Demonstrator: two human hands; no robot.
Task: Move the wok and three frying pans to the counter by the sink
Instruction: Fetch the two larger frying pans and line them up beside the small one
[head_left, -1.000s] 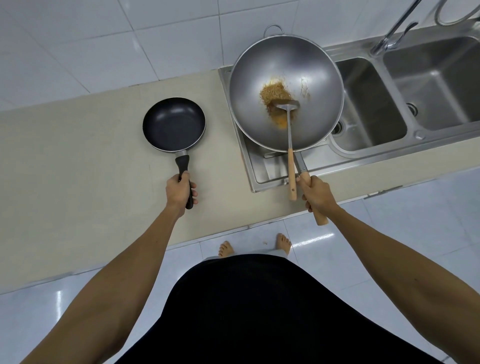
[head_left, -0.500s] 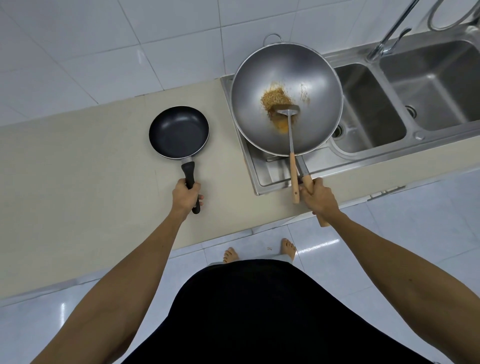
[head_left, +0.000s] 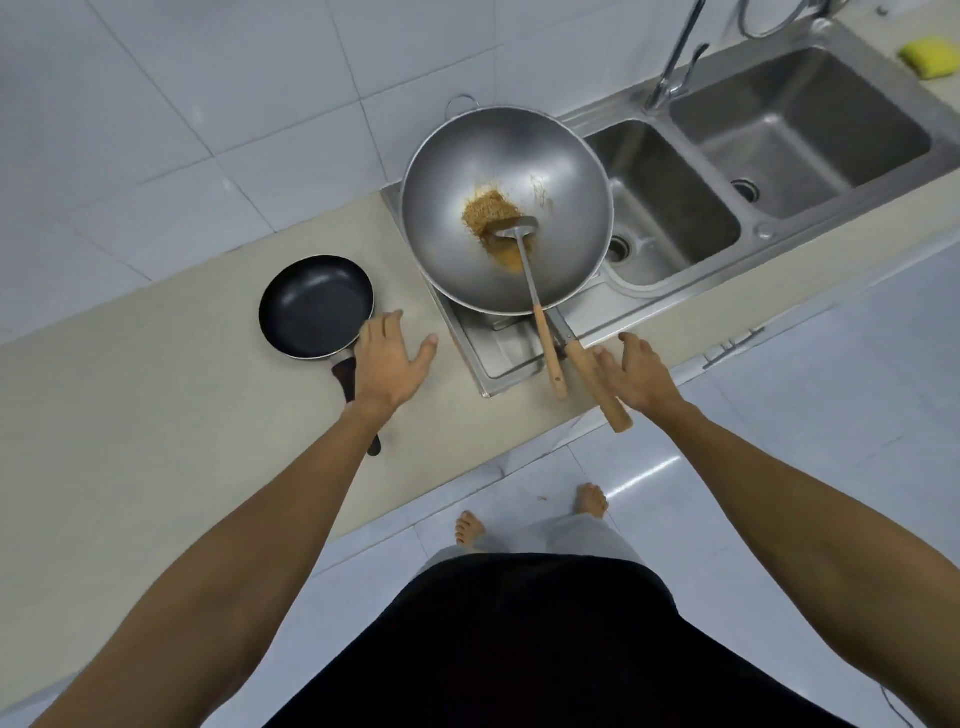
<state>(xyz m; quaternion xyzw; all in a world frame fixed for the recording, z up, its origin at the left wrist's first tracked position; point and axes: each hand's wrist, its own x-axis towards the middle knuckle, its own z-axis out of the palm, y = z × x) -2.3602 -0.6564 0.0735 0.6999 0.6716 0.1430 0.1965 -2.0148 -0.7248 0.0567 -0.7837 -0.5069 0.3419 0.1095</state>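
Observation:
A large steel wok with brown food residue rests on the sink's drainboard, its wooden handle sticking out over the counter edge. A metal spatula with a wooden grip lies inside it. A small black frying pan sits on the beige counter just left of the sink. My left hand hovers open above the pan's black handle, fingers spread. Beside the wok handle my right hand is open too, holding nothing.
A double steel sink with a tap lies to the right. A yellow sponge sits at the far right corner. White tiled wall behind; glossy floor tiles and my bare feet below the counter edge.
Both hands have let go: the left released the frying pan's handle and the right released the wok's handle. Pan and wok now rest by the sink.

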